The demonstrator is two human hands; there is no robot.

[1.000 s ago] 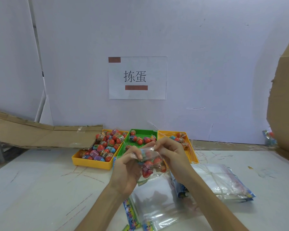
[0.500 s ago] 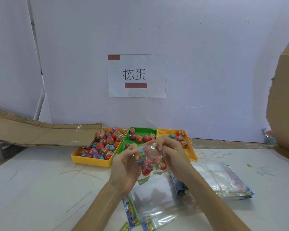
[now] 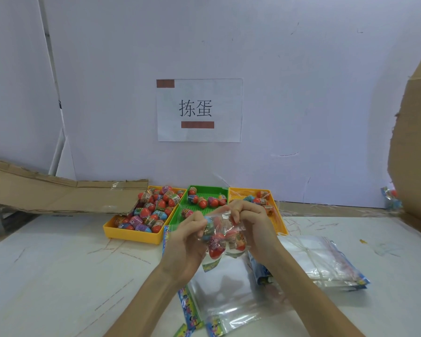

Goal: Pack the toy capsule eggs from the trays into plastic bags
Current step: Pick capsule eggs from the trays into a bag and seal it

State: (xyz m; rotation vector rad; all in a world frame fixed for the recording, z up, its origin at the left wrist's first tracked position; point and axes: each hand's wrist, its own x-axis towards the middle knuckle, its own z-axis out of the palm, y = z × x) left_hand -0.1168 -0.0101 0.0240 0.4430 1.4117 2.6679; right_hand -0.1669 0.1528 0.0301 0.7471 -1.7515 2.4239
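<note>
A clear plastic bag [image 3: 223, 240] holding several red toy capsule eggs hangs above the table. My left hand [image 3: 186, 242] pinches its top edge on the left, and my right hand [image 3: 255, 227] pinches it on the right. Behind my hands stand three trays: a left yellow tray [image 3: 131, 235] heaped with eggs, a green tray [image 3: 204, 189] with several eggs, and a right yellow tray [image 3: 281, 226] with a few eggs, partly hidden by my right hand.
Empty clear bags [image 3: 225, 302] with printed strips lie on the white table below my hands, and a stack of bags [image 3: 326, 263] lies to the right. Flattened cardboard [image 3: 58, 193] leans at the back left. A cardboard box [image 3: 416, 147] stands at the right edge.
My two hands have drawn closer together along the top of the bag, which has stayed above the table in front of the trays.
</note>
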